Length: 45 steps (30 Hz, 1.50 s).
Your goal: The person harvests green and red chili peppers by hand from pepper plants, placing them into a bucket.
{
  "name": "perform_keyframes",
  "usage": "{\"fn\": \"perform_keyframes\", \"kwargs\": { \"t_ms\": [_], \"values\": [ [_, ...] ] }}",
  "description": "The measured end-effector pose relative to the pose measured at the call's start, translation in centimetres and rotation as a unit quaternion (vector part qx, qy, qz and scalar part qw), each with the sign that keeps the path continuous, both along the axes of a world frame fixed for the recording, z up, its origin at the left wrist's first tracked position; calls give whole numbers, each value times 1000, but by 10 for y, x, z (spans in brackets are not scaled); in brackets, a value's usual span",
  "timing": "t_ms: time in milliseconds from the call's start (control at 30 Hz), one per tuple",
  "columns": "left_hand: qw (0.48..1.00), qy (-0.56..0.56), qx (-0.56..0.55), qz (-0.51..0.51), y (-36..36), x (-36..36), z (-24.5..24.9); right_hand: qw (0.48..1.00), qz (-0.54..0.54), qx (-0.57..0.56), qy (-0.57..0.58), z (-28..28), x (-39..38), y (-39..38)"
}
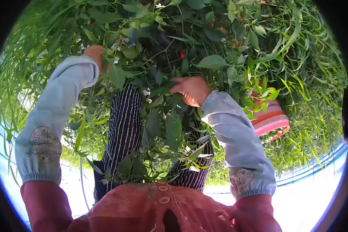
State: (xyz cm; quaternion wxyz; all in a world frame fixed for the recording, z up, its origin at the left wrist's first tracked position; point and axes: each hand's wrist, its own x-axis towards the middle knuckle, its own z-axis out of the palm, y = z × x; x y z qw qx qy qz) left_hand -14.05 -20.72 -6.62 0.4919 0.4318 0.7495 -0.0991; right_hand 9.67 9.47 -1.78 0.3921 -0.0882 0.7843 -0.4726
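Leafy pepper plants (pixel 174 127) with small white flowers (pixel 159 5) spread in front of me and over my legs. My left hand (pixel 94 57) reaches into the foliage at the upper left; leaves and the sleeve cover its fingers. Near the middle, my right hand (pixel 193 91) is closed among the stems, its fingertips partly behind leaves. What it grips, if anything, cannot be made out. A small red pepper (pixel 182 54) hangs just above the right hand, apart from it.
To the right, an orange-pink bucket (pixel 270 118) lies tilted in the grass, partly behind leaves. Long grass (pixel 313 85) surrounds the plants on both sides. My legs in striped trousers (pixel 125 120) stand among the branches.
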Motion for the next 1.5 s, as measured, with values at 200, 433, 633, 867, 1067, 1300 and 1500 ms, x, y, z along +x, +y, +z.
{"fn": "perform_keyframes", "kwargs": {
  "t_ms": [200, 433, 633, 867, 1067, 1300, 1500],
  "values": [
    [976, 1, -210, 52, -6, 23, 50, 989, -98, -5, 111, 30, 28, -21],
    [913, -73, 91, 390, 77, 103, 165, 984, -85, 65, 140, 83, 57, -21],
    [847, -160, 73, 502, 147, 181, 141, 961, -92, 90, 245, 76, 76, -24],
    [757, -260, 131, 585, 139, 211, 119, 969, -166, 90, 161, 44, 97, -58],
    [752, -255, 287, 536, 118, 221, 127, 942, -330, -60, 19, 23, 100, -76],
    [805, -381, 214, 400, 136, 183, 137, 959, -269, 64, 55, 46, 102, -64],
    [865, -335, 184, 324, 153, 180, 164, 922, -353, 74, 141, 68, 117, -68]
  ]
}}
